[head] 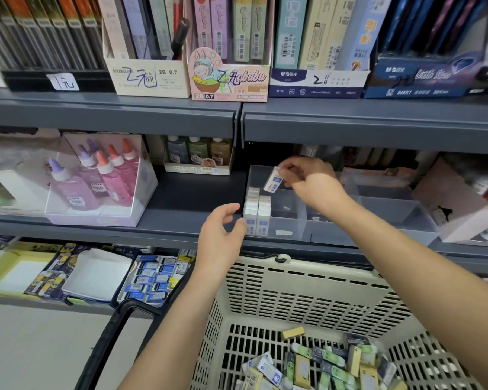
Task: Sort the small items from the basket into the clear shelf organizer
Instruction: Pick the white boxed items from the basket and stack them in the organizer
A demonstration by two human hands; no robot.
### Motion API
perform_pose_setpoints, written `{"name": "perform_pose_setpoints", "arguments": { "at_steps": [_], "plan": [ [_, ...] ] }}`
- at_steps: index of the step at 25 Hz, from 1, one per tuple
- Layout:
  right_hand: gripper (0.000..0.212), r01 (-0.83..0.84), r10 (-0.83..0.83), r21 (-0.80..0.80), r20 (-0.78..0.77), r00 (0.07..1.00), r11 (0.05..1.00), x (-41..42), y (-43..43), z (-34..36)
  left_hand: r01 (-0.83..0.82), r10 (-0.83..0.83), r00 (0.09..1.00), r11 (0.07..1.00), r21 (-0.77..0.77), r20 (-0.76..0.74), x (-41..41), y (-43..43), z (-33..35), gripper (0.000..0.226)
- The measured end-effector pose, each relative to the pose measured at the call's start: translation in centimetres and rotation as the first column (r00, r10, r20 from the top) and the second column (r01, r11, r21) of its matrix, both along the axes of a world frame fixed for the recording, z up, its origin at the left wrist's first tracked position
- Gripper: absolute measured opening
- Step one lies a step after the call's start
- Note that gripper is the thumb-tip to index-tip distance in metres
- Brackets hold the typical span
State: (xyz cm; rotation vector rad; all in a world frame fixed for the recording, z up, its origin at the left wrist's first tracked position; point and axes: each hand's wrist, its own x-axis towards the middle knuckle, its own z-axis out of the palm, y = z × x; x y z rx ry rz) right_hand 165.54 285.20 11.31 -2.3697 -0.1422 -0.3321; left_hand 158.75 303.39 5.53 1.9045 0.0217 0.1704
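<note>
My right hand (310, 180) pinches a small white eraser with a blue label (274, 181), tilted above the left compartment of the clear shelf organizer (335, 229) on the middle shelf. Several white erasers (256, 208) stand packed in rows at that compartment's left side. My left hand (221, 235) hovers open just left of the organizer's front corner, fingers apart, holding nothing. The beige slotted basket (307, 291) sits below my arms, with several small erasers (321, 367) in white, green and yellow wrappers lying loose on its bottom.
A box of pink glue bottles (102, 178) stands left on the same shelf. A pink box (462, 198) sits right of the organizer. Boxes of pencil leads (228, 71) fill the upper shelf. Trays of erasers (150, 280) lie on the lower shelf. The basket's black handle (107, 342) hangs left.
</note>
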Motion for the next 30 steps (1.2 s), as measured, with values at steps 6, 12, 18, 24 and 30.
{"name": "perform_pose_setpoints", "arguments": {
  "at_steps": [6,12,18,24,30],
  "plan": [
    [0.016,-0.048,0.01,-0.207,-0.182,0.983,0.977,1.0,1.0,-1.7,0.07,-0.071,0.997,0.994,0.082,0.005,0.1,-0.3,-0.4,0.032],
    [0.019,-0.106,0.027,-0.261,-0.29,0.957,0.959,1.6,1.7,-2.6,0.061,-0.063,0.998,0.994,0.089,0.02,0.1,-0.4,-0.6,0.033],
    [0.027,-0.116,0.076,-0.176,-0.215,0.974,0.978,-1.0,0.1,-1.6,0.061,-0.066,0.997,0.992,0.111,0.037,-0.2,-0.5,-0.7,0.031],
    [0.015,-0.109,0.113,0.093,-0.03,0.993,0.99,-11.5,-4.6,-3.0,-0.055,0.043,0.986,0.996,0.071,0.16,-2.4,-1.1,-0.4,0.021],
    [0.01,-0.265,0.224,-0.048,-0.401,0.888,0.963,-19.3,-5.9,-11.4,0.317,-0.314,0.948,0.927,0.2,-0.046,-8.3,-4.4,-4.2,0.009]
  ]
}}
